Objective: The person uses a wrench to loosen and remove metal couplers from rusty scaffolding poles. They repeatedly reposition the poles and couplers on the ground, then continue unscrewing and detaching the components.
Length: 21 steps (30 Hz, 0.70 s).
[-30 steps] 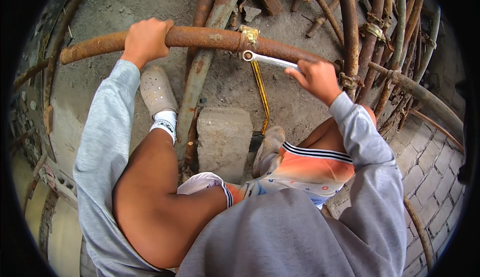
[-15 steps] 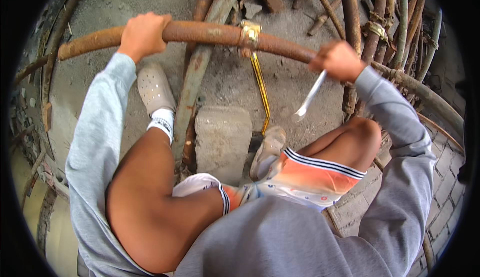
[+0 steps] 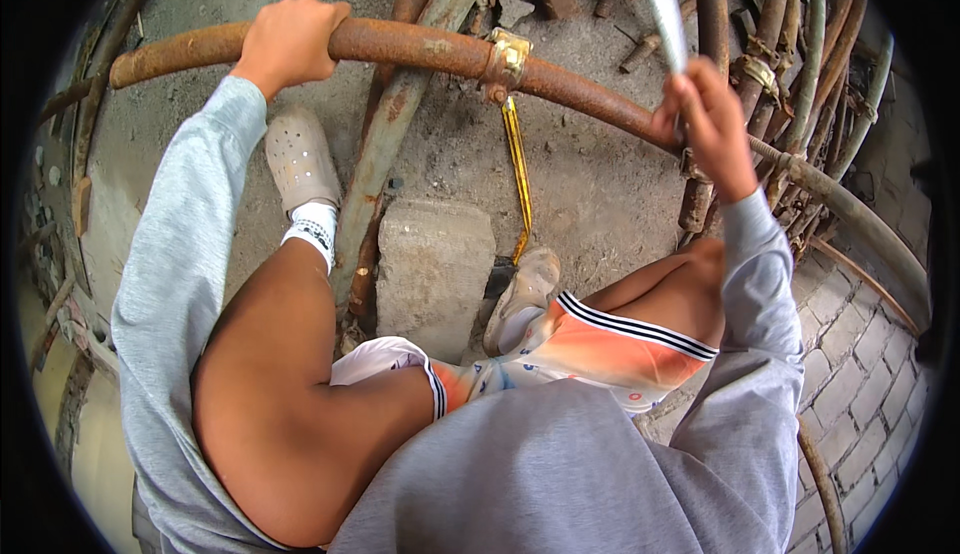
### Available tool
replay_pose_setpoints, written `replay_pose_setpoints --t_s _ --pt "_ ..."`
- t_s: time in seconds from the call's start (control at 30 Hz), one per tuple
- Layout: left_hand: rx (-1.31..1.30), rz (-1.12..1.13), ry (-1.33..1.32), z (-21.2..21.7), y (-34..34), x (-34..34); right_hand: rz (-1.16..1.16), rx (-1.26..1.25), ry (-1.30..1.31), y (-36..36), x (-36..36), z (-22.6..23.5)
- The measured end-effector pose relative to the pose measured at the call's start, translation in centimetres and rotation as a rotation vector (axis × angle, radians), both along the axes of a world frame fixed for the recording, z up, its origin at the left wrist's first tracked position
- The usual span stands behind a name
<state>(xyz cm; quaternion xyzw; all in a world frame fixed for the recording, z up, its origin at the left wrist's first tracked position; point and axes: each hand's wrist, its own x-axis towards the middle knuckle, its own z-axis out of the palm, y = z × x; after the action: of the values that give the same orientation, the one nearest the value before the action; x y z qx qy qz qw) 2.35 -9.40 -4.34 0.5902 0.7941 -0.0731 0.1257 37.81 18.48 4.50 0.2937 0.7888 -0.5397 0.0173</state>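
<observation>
A long rusty pipe (image 3: 410,49) lies crosswise before me, over other pipes. Wrapped round its left part, my left hand (image 3: 290,44) is closed on it. A brass-coloured pipe clamp (image 3: 508,59) sits around the pipe near its middle. At the pipe's right part, my right hand (image 3: 710,119) is closed on a silver wrench-like tool (image 3: 660,4), slightly blurred, whose far end points up and is cut off by the upper edge. Whether these fingers also touch the pipe, I cannot tell. Below the clamp, a thin yellow bar (image 3: 518,174) slants down towards my right shoe.
A pale concrete block (image 3: 435,274) lies between my feet, beside a long greenish-grey pipe (image 3: 375,174). Several rusty pipes with clamps (image 3: 765,74) are heaped at the upper right. Brick paving (image 3: 860,384) lies at the right.
My right hand has turned the silver tool from pointing down-left to pointing up. My left hand keeps hold of the rusty pipe, which has tilted slightly down at its right.
</observation>
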Motion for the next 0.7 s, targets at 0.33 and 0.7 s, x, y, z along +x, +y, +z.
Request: replay_pose_setpoints --t_s 0.33,0.7 --pt "0.04 0.002 0.012 -0.2 0.0 0.1 0.543 0.384 -0.402 -6.1 3.6 -8.1" --pt "-0.022 -0.019 0.007 0.8 1.3 -0.2 0.687 0.419 -0.638 -8.1 4.2 -8.9"
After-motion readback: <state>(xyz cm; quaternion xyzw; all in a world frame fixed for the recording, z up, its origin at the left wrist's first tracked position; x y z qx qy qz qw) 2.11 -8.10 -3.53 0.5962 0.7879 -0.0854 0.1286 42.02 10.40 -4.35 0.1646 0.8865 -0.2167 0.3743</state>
